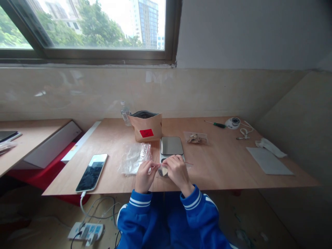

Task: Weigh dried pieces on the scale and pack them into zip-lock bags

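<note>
My left hand (146, 175) and my right hand (177, 171) meet near the table's front edge, both closed in a pinch. Between them is the top edge of a small clear zip bag (164, 171), with a reddish strip along its mouth and something pale inside, partly hidden by my fingers. Just beyond stands a digital scale (171, 146) with a bare metal plate; its near end is partly covered by my hands. Left of the scale lies a pile of clear plastic zip bags (135, 158). An upright brown paper pouch (145, 126) with a red label gapes at the top behind them.
Right of the scale lies a zip bag of brown pieces (196, 138). A charging phone (92, 173) is at left, a water bottle (126, 114) behind. Further right are a screwdriver (219, 125), a white dome camera (232, 123) and a white sheet (269, 162).
</note>
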{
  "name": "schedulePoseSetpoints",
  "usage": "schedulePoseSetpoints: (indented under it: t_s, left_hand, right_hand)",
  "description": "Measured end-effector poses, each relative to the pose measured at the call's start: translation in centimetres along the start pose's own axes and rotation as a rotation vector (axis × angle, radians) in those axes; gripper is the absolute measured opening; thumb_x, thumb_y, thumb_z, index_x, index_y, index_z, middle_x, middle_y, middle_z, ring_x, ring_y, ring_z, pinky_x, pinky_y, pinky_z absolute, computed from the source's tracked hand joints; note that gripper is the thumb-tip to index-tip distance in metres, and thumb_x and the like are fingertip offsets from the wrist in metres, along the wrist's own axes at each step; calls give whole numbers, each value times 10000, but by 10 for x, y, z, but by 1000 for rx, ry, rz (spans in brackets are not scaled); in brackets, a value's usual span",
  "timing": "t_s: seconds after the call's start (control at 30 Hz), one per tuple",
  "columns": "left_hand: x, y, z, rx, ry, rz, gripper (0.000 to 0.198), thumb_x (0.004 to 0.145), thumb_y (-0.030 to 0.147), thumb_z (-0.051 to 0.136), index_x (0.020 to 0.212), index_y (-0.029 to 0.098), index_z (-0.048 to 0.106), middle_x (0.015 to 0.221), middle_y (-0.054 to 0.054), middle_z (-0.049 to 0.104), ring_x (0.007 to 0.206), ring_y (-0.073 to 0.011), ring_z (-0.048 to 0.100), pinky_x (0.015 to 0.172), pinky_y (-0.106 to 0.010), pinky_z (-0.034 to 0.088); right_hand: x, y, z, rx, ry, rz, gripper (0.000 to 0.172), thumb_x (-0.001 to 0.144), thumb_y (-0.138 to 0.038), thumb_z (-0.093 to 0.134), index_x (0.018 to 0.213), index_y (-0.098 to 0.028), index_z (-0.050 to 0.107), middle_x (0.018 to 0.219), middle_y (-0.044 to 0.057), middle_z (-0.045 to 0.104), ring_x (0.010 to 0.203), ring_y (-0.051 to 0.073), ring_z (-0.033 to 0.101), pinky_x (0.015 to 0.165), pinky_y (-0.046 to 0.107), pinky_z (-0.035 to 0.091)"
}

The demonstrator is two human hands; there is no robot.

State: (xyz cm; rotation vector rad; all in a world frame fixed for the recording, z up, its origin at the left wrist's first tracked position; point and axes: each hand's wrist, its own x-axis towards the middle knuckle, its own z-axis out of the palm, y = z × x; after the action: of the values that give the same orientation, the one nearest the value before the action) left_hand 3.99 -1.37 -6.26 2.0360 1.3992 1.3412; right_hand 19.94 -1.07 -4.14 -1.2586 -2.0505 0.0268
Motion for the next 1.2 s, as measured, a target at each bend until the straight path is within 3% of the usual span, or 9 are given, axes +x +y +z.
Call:
schedulePoseSetpoints:
  t_s: [0.27, 0.6, 0.73, 1.0, 1.2]
  left_hand:
    - [2, -7, -6, 10, -3, 91, 95, 866, 250, 571, 828, 201, 643, 777, -26, 654, 733, -158, 580, 688, -288, 462]
    - [2, -8, 1, -52, -110, 27, 139, 885, 279, 537, 844, 193, 638, 813, -39, 653, 762, -154, 593, 678, -276, 474]
    - [3, -7, 1, -43, -104, 39, 147, 891, 276, 529, 849, 199, 646, 809, -36, 656, 751, -153, 596, 679, -276, 472]
    - [2, -12, -3, -21, -88, 66, 151, 877, 281, 553, 782, 202, 640, 792, -37, 653, 772, -171, 601, 708, -295, 472]
    - [1, -10, -3, 3, -63, 65, 137, 873, 274, 554, 790, 204, 638, 769, -29, 642, 740, -163, 594, 688, -287, 475]
  right_hand:
    - [-6, 14, 3, -7, -30, -46, 208, 944, -250, 490, 793, -184, 617, 772, 25, 675, 744, 175, 580, 747, 315, 378]
    - [-7, 24, 7, 10, -51, -75, 208, 905, -142, 527, 713, -182, 599, 696, 13, 651, 711, 171, 573, 711, 297, 382]
    - [-7, 30, 3, 25, -100, -77, 147, 904, -207, 560, 782, -190, 640, 761, 13, 684, 754, 173, 581, 736, 296, 386]
    - [-5, 35, -1, 4, -138, 4, 147, 863, -191, 627, 719, -194, 658, 689, -6, 682, 654, 147, 565, 719, 293, 356]
    - [-10, 44, -3, -9, -172, 33, 134, 872, -209, 612, 746, -206, 659, 744, 2, 688, 736, 168, 575, 732, 287, 357]
